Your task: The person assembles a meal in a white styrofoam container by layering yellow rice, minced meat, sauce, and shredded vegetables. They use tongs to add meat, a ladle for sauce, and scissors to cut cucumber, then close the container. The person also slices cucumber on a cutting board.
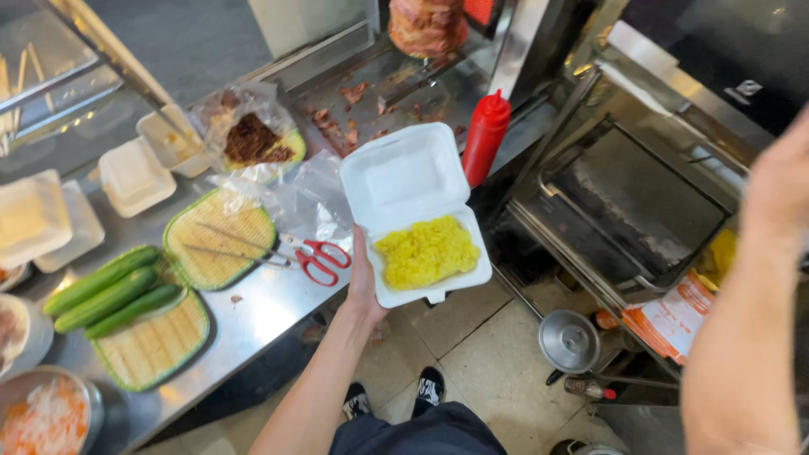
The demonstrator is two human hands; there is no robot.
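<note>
Far left of the steel tabletop point(270, 307) there's a metal bowl of shredded carrot and white veg point(44, 417), then three cucumbers point(108, 291) lying on a green-edged woven tray point(160, 345), with a second woven tray point(221, 236) right behind it and some empty white foam boxes point(135, 175) further back. Red-handled scissors point(316, 257) are lying across that second tray, handles hanging off toward the counter edge. Behind them is a plastic-wrapped tray with dark chopped meat point(251, 139). Then the main bit: the left hand point(364, 282) is gripping the open white foam clamshell point(413, 181) by its near left edge, thumb on the rim, fingers tucked under where I can't see them. The box is held up just off the tabletop edge, lid flipped up and back, bottom half filled with yellow rice point(426, 250). Just past the lid is a red squeeze bottle point(486, 135) standing upright, and behind that the meat spit point(427, 25) over its drip tray. Further right is a dark flat griddle point(628, 198), a small metal lid point(570, 340) down low near the floor, and then the right hand point(779, 181) raised at the frame edge, blurry, looks loosely open with nothing in it, though honestly hard to tell
</note>
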